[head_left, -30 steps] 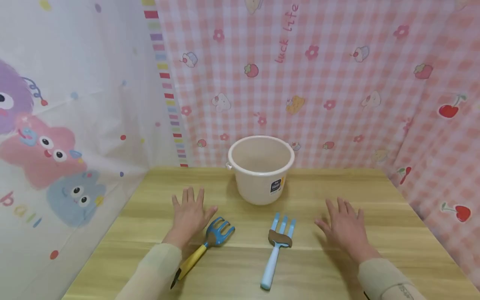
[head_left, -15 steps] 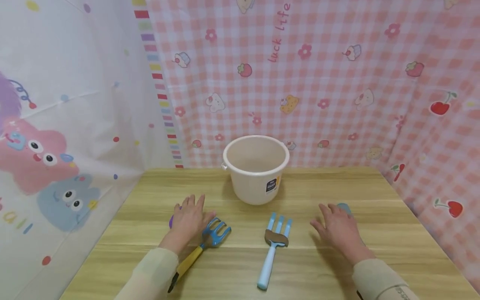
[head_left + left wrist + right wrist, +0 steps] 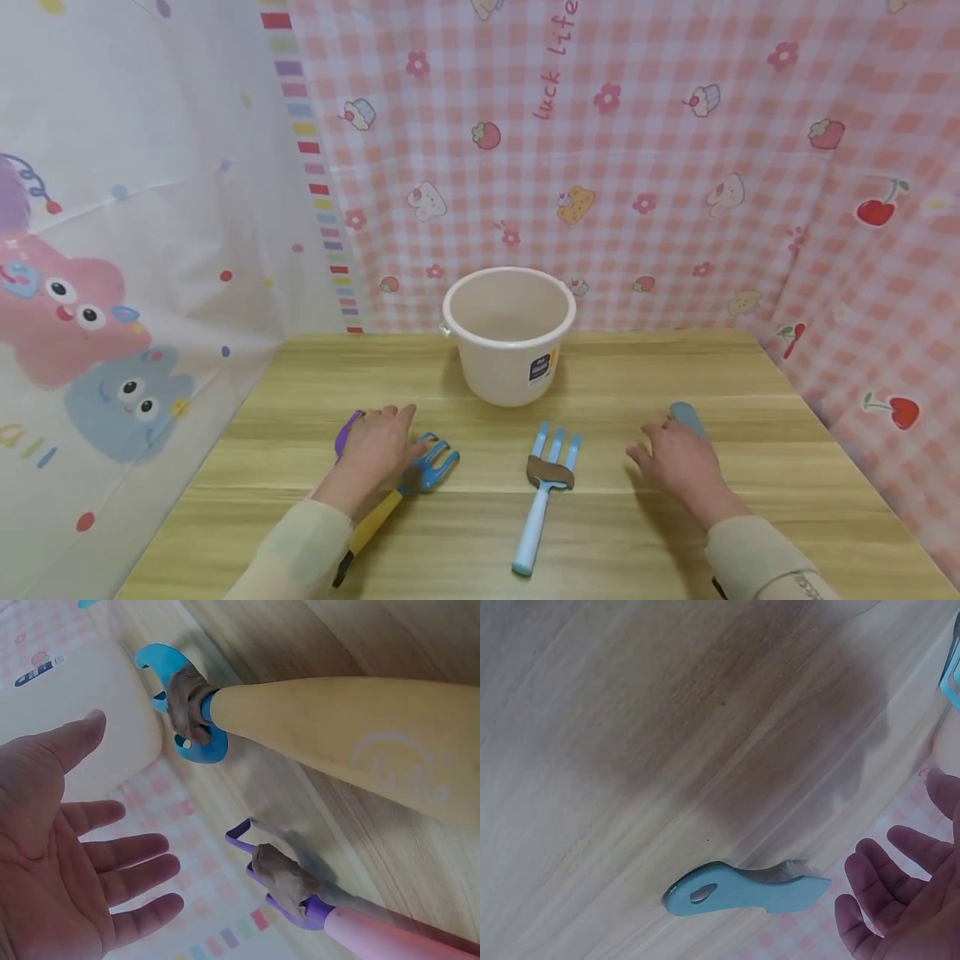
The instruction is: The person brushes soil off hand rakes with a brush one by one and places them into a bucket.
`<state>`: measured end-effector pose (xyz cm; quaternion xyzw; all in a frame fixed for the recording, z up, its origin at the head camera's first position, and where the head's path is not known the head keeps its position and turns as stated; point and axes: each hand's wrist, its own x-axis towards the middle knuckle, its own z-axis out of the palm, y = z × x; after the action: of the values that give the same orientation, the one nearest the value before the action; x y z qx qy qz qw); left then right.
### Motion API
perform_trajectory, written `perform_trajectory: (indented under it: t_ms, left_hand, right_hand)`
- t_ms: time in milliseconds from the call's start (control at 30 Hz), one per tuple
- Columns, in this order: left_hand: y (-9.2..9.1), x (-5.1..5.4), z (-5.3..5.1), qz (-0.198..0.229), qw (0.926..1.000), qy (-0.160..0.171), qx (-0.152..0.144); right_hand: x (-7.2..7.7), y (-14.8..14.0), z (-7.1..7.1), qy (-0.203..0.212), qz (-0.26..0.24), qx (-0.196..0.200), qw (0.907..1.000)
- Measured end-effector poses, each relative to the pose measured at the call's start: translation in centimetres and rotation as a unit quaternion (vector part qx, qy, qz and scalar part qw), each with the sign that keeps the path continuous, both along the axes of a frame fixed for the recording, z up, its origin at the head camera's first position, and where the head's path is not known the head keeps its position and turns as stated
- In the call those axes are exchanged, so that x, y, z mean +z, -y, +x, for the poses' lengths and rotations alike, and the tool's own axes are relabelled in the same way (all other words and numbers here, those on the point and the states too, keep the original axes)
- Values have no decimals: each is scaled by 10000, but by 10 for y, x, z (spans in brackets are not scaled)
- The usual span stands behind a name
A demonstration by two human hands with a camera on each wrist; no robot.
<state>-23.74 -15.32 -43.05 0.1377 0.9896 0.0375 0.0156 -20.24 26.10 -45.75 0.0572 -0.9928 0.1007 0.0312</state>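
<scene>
My left hand [image 3: 372,454] is held above the table with spread fingers and nothing in its grasp. Beside and partly under it lies a garden hand fork with a yellow handle [image 3: 322,727] and blue tines. A second one, with a pink handle [image 3: 367,934] and purple tines, lies mostly hidden below the hand in the head view. Brown, clay-like lumps stick to both. My right hand [image 3: 681,467] hovers, fingers loosely bent and holding nothing, over a small teal brush [image 3: 739,892] with pale bristles. Between the hands lies a light-blue fork [image 3: 534,525] with a brown lump.
A cream bucket [image 3: 510,375] with a dark label stands upright behind the tools, near the table's back edge. Patterned cloths [image 3: 645,250] hang behind and at both sides of the wood-grain table [image 3: 600,533].
Both hands have drawn back slightly and their fingers are more bent. The purple tines and the teal brush now show from behind them. The head view has turned a little to the right.
</scene>
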Motion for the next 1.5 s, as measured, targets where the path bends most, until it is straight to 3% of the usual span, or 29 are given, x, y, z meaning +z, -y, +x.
perform_trajectory:
  t_ms: [333,500,767,1100,1500]
  left_hand:
    - [-1,5,7,-51,9994,345,29]
    - [0,9,12,9,9990,451,76]
    - [1,14,26,-148,9994,282,-119]
    - [-3,14,36,-280,9989,321,-206]
    - [0,10,40,-422,9987,47,-267]
  right_hand:
    - [4,-11,3,156,67,-140,9998]
    - [5,-21,3,437,3,-475,9979]
    - [4,-47,8,895,-314,-1158,9887]
    - [-1,-57,19,1240,-430,-1382,9817]
    - [-15,-61,21,1089,-519,-1539,9807]
